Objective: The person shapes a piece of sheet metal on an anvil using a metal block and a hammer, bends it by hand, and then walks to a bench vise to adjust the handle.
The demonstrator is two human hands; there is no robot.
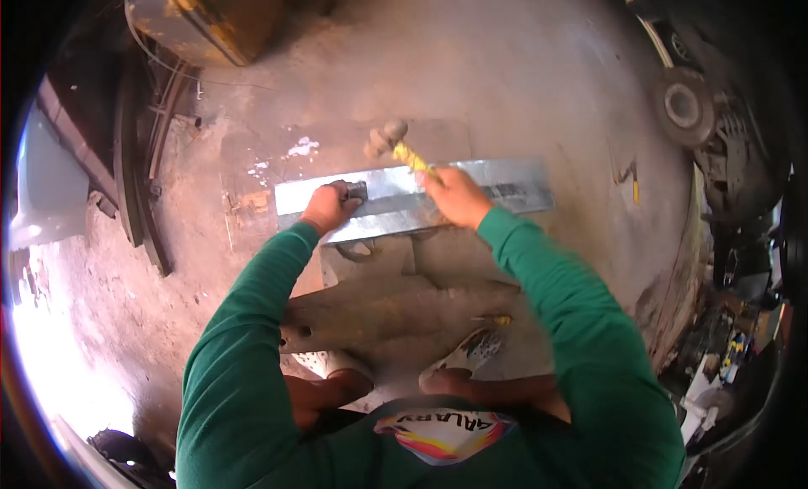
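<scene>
Head-worn view, steeply down onto metal sheet (394,205)

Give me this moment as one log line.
left hand: holding dark block on metal sheet | right hand: gripping yellow-handled hammer | hammer head: apart from block

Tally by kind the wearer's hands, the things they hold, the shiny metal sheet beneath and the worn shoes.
Hands, left hand and right hand: 2
Yellow-handled hammer: 1
Dark block: 1
Shiny metal sheet: 1
Shoes, left shoe and right shoe: 2
Total: 7
</scene>
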